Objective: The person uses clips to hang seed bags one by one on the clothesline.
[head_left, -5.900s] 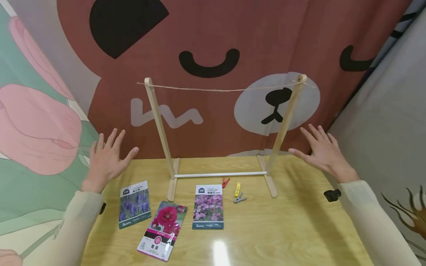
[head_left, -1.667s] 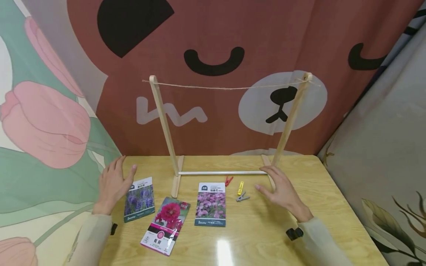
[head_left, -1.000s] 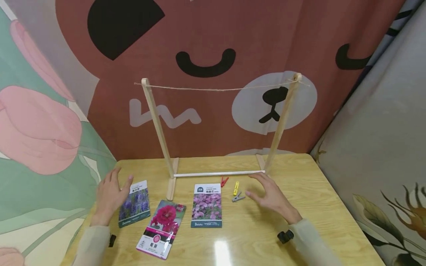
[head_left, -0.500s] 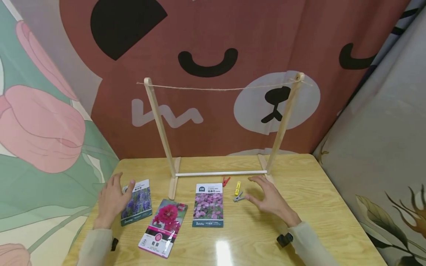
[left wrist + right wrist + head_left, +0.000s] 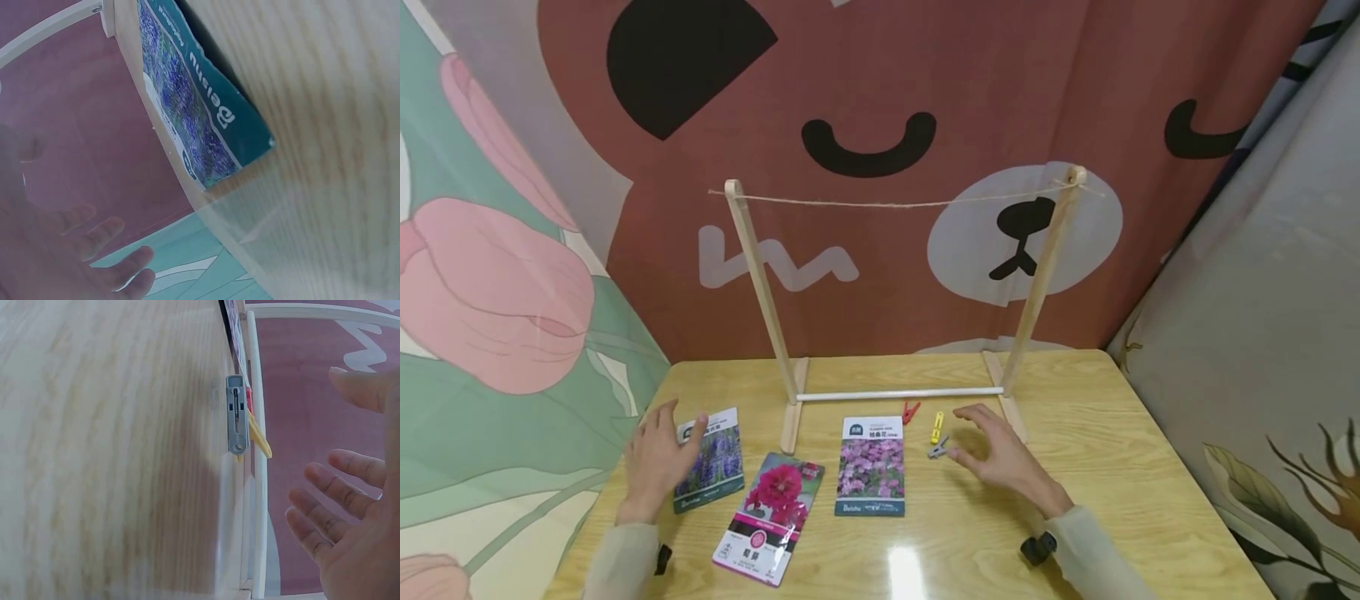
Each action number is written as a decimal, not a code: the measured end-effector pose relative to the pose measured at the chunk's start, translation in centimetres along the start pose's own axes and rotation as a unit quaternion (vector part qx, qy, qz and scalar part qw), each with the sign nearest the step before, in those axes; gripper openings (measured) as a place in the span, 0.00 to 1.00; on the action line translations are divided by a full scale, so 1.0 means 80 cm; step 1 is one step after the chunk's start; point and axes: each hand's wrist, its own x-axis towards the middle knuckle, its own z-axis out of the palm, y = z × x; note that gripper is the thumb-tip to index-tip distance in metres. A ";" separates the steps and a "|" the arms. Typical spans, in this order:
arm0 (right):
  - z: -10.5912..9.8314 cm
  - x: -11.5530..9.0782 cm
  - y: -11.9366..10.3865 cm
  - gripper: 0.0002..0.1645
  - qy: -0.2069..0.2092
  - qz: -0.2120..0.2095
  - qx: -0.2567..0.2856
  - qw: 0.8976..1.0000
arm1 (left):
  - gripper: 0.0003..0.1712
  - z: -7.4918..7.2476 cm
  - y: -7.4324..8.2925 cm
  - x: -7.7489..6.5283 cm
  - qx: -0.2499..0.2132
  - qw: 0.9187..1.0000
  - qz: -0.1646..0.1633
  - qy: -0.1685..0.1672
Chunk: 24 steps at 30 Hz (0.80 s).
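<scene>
My left hand (image 5: 658, 462) hovers beside the purple lavender seed packet (image 5: 713, 467), overlapping its left edge in the head view, fingers relaxed and holding nothing. In the left wrist view the lavender packet (image 5: 187, 100) lies on the table, apart from the fingers. My right hand (image 5: 1007, 454) is just right of the clothespins, thumb and fingers spread with nothing between them. Nearest to it are a grey clothespin (image 5: 938, 449) and a yellow clothespin (image 5: 937, 427); a red clothespin (image 5: 911, 412) lies farther back. The right wrist view shows the grey clothespin (image 5: 236, 415) below the open palm.
A wooden frame stands behind, with a left post (image 5: 760, 283), a right post (image 5: 1045, 275), a string (image 5: 865, 205) tied across the top and a white rod (image 5: 895, 394) low down. A pink-flower packet (image 5: 871, 467) and a red-flower packet (image 5: 769, 517) lie on the table (image 5: 1075, 450).
Both hands have come down from beside the frame. The right hand has moved left to the clothespins; the left has lowered next to the lavender packet. Packets and clothespins have stayed in place.
</scene>
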 end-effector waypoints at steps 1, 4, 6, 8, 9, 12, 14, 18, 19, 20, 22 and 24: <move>0.001 -0.001 0.000 0.39 -0.002 0.001 0.000 1.000 | 0.48 0.001 0.000 -0.001 0.001 1.000 -0.004 -0.003; 0.003 -0.002 0.001 0.39 -0.004 -0.001 0.003 1.000 | 0.49 0.003 -0.002 -0.001 0.005 1.000 -0.012 -0.011; 0.005 -0.002 0.002 0.39 -0.003 -0.004 0.001 1.000 | 0.49 0.003 -0.004 -0.002 0.007 1.000 -0.015 -0.019; 0.006 -0.003 0.003 0.39 -0.004 -0.008 0.004 1.000 | 0.50 0.004 -0.005 -0.002 0.009 0.999 -0.018 -0.029; 0.008 -0.003 0.004 0.39 -0.005 -0.010 0.003 1.000 | 0.50 0.004 -0.005 -0.002 0.010 0.999 -0.021 -0.035; 0.011 -0.004 0.005 0.39 -0.011 -0.008 0.000 1.000 | 0.53 0.004 -0.006 -0.003 0.007 0.998 -0.034 -0.060; 0.013 -0.004 0.005 0.39 -0.016 -0.004 -0.003 1.000 | 0.54 0.004 -0.007 -0.003 0.003 0.996 -0.046 -0.076; 0.014 -0.004 0.005 0.39 -0.025 0.004 -0.003 1.000 | 0.57 0.006 -0.009 -0.003 0.000 0.993 -0.067 -0.097; 0.015 -0.003 0.004 0.39 -0.026 0.006 -0.002 1.000 | 0.58 0.007 -0.010 -0.004 0.001 0.992 -0.071 -0.101; 0.015 -0.002 0.004 0.39 -0.028 0.007 0.000 1.000 | 0.58 0.007 -0.010 -0.004 0.001 0.992 -0.076 -0.105; 0.016 -0.001 0.003 0.39 -0.030 0.009 0.005 0.999 | 0.58 0.008 -0.011 -0.004 0.002 0.990 -0.083 -0.112; 0.017 0.000 0.003 0.39 -0.031 0.010 0.004 0.999 | 0.58 0.008 -0.012 -0.005 0.001 0.989 -0.091 -0.120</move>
